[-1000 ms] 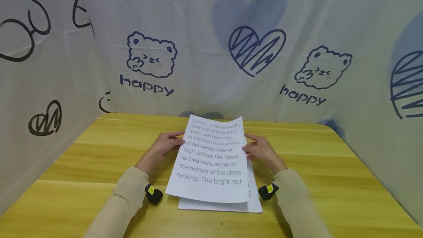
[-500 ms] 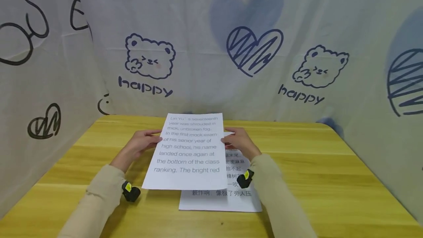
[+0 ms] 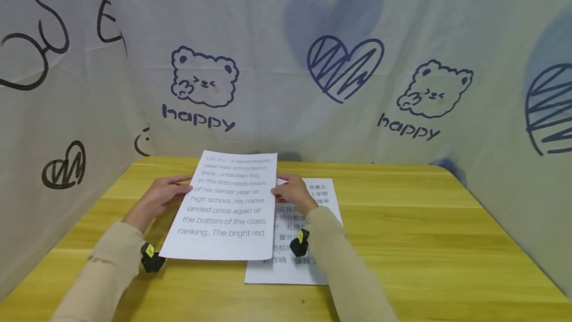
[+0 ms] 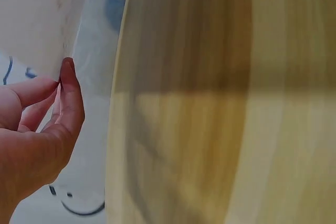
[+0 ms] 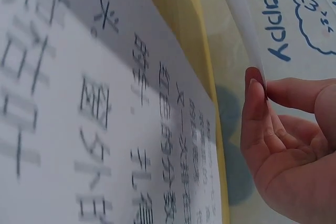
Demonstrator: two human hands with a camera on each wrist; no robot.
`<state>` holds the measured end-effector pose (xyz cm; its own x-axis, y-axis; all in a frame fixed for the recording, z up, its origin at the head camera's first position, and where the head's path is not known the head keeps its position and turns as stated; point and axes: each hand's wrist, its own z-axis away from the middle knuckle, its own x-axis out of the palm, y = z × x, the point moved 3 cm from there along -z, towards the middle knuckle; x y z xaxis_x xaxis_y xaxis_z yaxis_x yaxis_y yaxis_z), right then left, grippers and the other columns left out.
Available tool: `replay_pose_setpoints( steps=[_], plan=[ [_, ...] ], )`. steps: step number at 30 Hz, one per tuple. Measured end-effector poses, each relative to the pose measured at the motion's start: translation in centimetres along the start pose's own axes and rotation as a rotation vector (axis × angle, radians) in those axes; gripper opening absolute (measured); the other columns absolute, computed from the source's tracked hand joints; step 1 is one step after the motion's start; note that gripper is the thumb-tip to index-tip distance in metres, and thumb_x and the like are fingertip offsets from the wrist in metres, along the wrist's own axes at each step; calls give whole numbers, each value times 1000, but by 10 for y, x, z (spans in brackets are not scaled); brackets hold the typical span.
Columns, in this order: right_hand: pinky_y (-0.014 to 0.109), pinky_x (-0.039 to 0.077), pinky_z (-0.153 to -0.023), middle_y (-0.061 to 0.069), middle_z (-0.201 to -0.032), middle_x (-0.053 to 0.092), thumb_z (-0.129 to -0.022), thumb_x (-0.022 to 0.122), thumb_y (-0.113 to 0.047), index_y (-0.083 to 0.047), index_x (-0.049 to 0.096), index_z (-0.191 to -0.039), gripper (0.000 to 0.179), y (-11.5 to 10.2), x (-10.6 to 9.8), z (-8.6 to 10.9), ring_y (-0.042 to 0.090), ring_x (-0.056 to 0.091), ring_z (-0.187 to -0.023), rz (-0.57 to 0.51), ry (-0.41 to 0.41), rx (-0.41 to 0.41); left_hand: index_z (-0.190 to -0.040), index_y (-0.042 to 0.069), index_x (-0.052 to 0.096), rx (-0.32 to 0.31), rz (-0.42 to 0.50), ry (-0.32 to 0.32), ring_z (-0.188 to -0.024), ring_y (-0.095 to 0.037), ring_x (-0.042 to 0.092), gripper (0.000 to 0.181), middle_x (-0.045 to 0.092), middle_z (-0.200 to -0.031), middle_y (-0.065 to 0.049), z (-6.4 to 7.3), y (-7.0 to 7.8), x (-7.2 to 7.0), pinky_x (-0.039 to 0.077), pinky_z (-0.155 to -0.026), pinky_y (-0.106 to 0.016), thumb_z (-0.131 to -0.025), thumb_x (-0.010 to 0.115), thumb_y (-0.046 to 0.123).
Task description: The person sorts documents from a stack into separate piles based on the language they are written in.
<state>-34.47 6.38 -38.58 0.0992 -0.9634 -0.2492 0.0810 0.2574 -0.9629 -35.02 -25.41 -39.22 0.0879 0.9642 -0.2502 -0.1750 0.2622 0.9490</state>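
A white sheet of paper (image 3: 225,205) printed with English text is held up above the table, tilted toward the head camera. My left hand (image 3: 163,194) pinches its left edge between thumb and fingers, as the left wrist view also shows. On the opposite edge my right hand (image 3: 295,194) pinches it the same way; in the right wrist view the thumb and fingertips meet at the paper's edge. Below and to the right lies a second sheet (image 3: 286,275) with Chinese text, flat on the table. The raised sheet and my right forearm cover part of it.
The yellow wood-grain table (image 3: 424,242) extends on both sides of the sheets. A pale curtain (image 3: 277,88) with bear, heart and "happy" drawings hangs behind the table and along its sides. A black device with a yellow mark (image 3: 152,257) is strapped at each wrist.
Both hands have carried the English sheet leftward, off most of the sheet beneath. More of the Chinese text now shows on the lower sheet, which has stayed in place.
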Motion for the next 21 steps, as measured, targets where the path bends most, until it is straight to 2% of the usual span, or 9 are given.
replay_pose_setpoints(
  steps=[3,6,10,12,16,21],
  plan=[
    [30,56,-71,15,-96,67,-88,65,0,-1,50,-139,54,-4,12,1,20,66,-78,-11,-11,-7,-149,-1,32,-18,-7,22,-89,-11,62,62,49,-136,-26,2,-4,-12,52,-79,-21,-96,60,16],
    [29,56,-70,14,-93,66,-87,65,2,0,50,-139,54,-7,24,1,19,66,-75,-16,-15,-11,-149,-1,30,-31,-11,51,-86,-11,63,64,54,-130,-24,4,-10,-22,52,-76,-20,-96,61,18],
    [29,57,-67,14,-87,65,-85,65,6,3,49,-138,55,-12,47,1,18,65,-68,-1,-12,-28,-147,-2,33,-43,-14,91,-79,-11,64,60,64,-112,-12,9,-20,-38,53,-71,-22,-96,60,14],
    [30,57,-66,14,-84,66,-85,65,6,3,50,-137,55,-13,56,2,19,65,-65,17,-9,-34,-146,-5,35,-49,-41,100,-77,-12,64,57,65,-106,-10,12,-25,-42,53,-70,-23,-96,59,12],
    [29,56,-62,12,-77,68,-85,66,6,2,52,-137,54,-10,69,2,20,65,-61,74,-3,-29,-141,-10,40,-54,-133,115,-75,-17,63,52,67,-102,-15,15,-32,-47,53,-66,-26,-96,58,10],
    [28,53,-54,10,-66,66,-84,64,7,3,51,-136,54,-4,82,2,19,61,-53,102,0,-40,-140,-13,38,-33,-214,140,-76,-17,63,53,63,-111,-27,18,-34,-50,52,-65,-23,-96,56,10]
  ],
)
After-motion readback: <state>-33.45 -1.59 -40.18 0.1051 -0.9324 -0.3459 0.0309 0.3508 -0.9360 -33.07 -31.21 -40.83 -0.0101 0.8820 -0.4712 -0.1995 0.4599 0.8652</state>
